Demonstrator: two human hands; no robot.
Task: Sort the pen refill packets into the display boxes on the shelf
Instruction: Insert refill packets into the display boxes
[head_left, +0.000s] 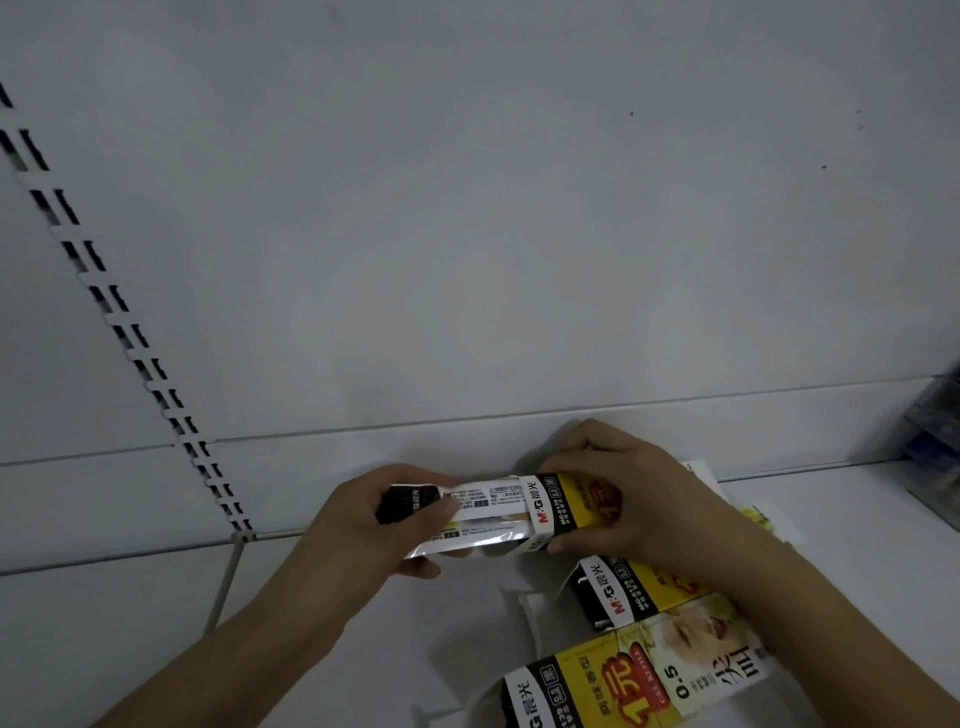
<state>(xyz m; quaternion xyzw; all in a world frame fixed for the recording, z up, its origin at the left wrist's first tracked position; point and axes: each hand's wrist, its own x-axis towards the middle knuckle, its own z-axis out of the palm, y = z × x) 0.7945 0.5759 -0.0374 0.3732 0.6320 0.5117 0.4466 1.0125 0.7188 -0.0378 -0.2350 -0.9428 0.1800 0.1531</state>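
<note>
Above the shelf (857, 519), the left hand (358, 525) clasps refill packets (483, 512) lying sideways, their far ends entering the display box (576, 506) gripped by the right hand (639, 493)

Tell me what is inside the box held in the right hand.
Refill packets stick out of the box's open end, gripped by the left hand. The right hand and the box walls hide how many more sit inside.
</note>
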